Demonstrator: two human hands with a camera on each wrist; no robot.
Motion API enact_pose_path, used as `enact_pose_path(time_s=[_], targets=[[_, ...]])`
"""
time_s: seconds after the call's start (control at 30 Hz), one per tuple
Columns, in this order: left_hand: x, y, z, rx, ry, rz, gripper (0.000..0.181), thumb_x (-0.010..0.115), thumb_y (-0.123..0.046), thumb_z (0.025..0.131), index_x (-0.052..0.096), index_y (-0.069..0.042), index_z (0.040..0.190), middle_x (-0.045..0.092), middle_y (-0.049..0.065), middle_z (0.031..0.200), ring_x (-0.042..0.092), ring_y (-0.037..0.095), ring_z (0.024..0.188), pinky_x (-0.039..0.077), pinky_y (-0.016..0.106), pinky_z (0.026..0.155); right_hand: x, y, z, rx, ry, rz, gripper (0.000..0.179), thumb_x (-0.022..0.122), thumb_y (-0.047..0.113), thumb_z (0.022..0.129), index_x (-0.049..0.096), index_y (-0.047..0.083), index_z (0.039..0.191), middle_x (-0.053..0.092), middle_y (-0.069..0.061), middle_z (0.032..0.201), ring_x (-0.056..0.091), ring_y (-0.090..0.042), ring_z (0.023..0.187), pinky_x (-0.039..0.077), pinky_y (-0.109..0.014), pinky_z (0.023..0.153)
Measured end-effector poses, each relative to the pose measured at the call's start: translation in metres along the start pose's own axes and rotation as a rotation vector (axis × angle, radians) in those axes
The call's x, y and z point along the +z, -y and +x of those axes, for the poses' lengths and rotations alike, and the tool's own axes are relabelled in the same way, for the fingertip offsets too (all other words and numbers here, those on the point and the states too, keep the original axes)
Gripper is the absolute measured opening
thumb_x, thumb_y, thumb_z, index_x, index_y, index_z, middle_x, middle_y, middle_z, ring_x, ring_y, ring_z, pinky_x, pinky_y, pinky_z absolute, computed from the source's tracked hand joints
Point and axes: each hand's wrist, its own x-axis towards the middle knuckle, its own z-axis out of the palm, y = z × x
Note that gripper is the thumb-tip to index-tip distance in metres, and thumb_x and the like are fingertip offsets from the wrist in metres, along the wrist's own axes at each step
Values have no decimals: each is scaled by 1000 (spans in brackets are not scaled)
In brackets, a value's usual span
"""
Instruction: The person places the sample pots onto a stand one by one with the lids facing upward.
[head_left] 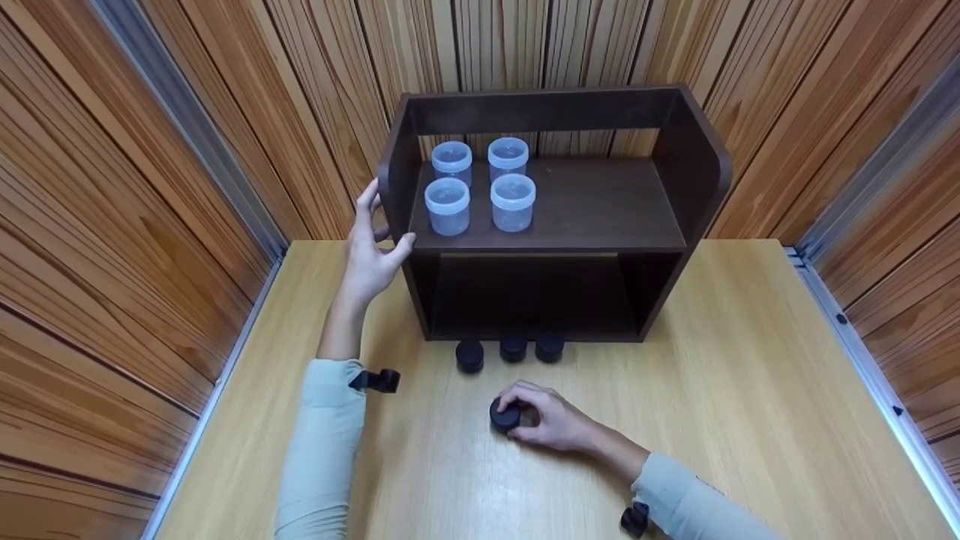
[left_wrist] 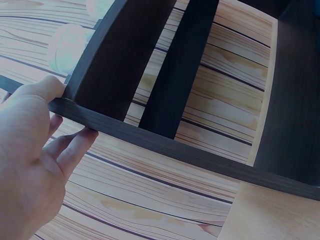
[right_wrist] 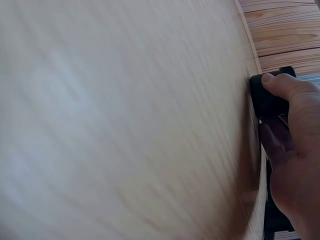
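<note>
My left hand grips the left side panel of a dark brown two-tier shelf. In the left wrist view, the thumb lies over the panel's edge and the fingers press its outer face. Low over the table, my right hand holds a small black round container between thumb and fingers. The right wrist view shows the thumb on that container, close to the tabletop; its far side is hidden. Three similar black containers stand before the shelf's lower front edge.
Several translucent lidded cups stand in two rows on the left part of the upper tier. The shelf stands on a light wooden table. Wood-patterned walls with metal rails enclose the back and sides.
</note>
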Motion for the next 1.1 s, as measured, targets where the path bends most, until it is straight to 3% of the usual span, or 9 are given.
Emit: enact_pose_path(time_s=[0.1,0.27,0.37,0.67,0.9,1.03,1.1], targets=[[0,-1,0,-2,-1,1,86,74,-3,102,27,-13,174,43,23,177,64,53,146,73,39,82,0,-1,1,-12,1,-1,36,90,4,92,72,13,122,78,-10,130,75,-30,123,61,-33,113],[0,-2,0,5,-9,-20,86,73,-2,101,28,-11,173,43,23,176,67,53,141,69,24,76,-2,0,2,-16,11,8,35,89,3,93,73,13,123,78,-10,130,75,-32,124,60,-33,114],[0,-2,0,-2,-8,-27,87,74,-1,100,28,-11,173,44,23,176,69,56,135,68,22,73,-3,1,3,-20,17,10,35,88,2,93,73,13,123,78,-10,129,75,-31,124,61,-33,113],[1,-1,-1,-5,-8,-11,86,74,-4,101,29,-12,174,46,25,174,66,54,141,74,46,83,-14,11,4,59,92,79,36,85,-2,93,72,11,124,76,-14,132,72,-19,125,64,-28,107],[1,1,0,11,-11,-13,84,73,-4,102,29,-11,174,46,25,174,60,49,150,71,58,92,-29,22,8,101,104,29,34,85,2,95,73,10,126,77,-16,132,74,-27,124,64,-35,109],[0,1,0,16,-15,-4,84,73,-4,102,29,-11,173,45,24,175,57,47,154,70,63,96,-39,26,9,106,94,74,33,84,0,96,73,7,127,76,-20,134,74,-30,126,68,-40,106],[1,0,0,17,-15,-2,84,73,-4,102,30,-11,173,46,24,174,60,47,151,71,57,94,-44,27,9,109,91,106,33,84,0,97,72,6,128,75,-22,135,73,-29,127,68,-42,105]])
